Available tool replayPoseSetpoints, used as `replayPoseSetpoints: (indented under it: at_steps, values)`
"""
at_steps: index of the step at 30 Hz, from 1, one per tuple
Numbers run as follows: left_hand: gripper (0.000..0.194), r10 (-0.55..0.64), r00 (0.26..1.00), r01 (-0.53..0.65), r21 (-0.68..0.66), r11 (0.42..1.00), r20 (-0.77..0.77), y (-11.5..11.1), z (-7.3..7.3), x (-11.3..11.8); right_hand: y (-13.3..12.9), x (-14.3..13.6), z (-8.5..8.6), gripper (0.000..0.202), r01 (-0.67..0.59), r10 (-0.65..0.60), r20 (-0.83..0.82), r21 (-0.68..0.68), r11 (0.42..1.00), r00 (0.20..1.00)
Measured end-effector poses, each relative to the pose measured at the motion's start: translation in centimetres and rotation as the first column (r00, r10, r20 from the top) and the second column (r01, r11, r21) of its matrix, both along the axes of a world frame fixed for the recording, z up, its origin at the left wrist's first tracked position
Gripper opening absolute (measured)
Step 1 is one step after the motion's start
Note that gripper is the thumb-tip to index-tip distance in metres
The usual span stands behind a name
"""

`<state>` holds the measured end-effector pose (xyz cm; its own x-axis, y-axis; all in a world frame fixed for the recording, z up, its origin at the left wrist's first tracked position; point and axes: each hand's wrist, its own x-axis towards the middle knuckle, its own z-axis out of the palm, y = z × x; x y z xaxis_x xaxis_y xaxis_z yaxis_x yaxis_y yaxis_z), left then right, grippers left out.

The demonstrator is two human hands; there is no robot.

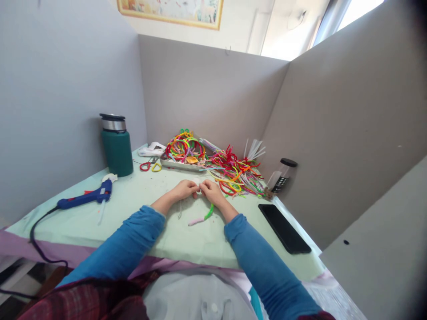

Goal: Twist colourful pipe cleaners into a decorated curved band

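My left hand (185, 190) and my right hand (212, 192) meet over the middle of the table, fingertips pinched close together. Between them shows a small white piece (197, 181), too small to name. Just below my right hand a green and pale pink fuzzy pipe cleaner strip (209, 214) curves over the tabletop. Its green end runs up under that hand, and I cannot tell whether the fingers hold it. Near my left wrist lies a thin wire-like strand (180, 210).
A metal tray (183, 166) with colourful pipe cleaners stands at the back, beside a loose pipe cleaner heap (233, 166). Scissors (151, 166), a green bottle (117, 151) and a corded blue glue gun (88, 195) are left. Rightward are a phone (283, 229) and a clear bottle (282, 175).
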<state>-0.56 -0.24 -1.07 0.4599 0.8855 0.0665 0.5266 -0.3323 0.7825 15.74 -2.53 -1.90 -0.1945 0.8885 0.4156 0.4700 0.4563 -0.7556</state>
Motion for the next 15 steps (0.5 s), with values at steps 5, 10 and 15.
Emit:
replayPoseSetpoints:
  at_steps: [5,10,15]
  values:
    - [0.045,0.002,1.0,-0.002,-0.014,1.0,0.008,0.13,-0.14,-0.02,0.07,-0.01,0.01,0.021,0.009,-0.009,0.007,-0.003,1.0,1.0]
    - [0.044,-0.007,1.0,0.008,-0.012,1.0,0.017,0.09,-0.07,-0.02,0.08,-0.01,-0.03,0.022,0.002,-0.002,0.001,-0.003,1.0,1.0]
    - [0.045,0.003,1.0,-0.003,-0.02,1.0,0.017,-0.07,0.05,0.04,0.08,-0.01,-0.12,0.022,0.003,-0.003,0.006,0.008,1.0,1.0]
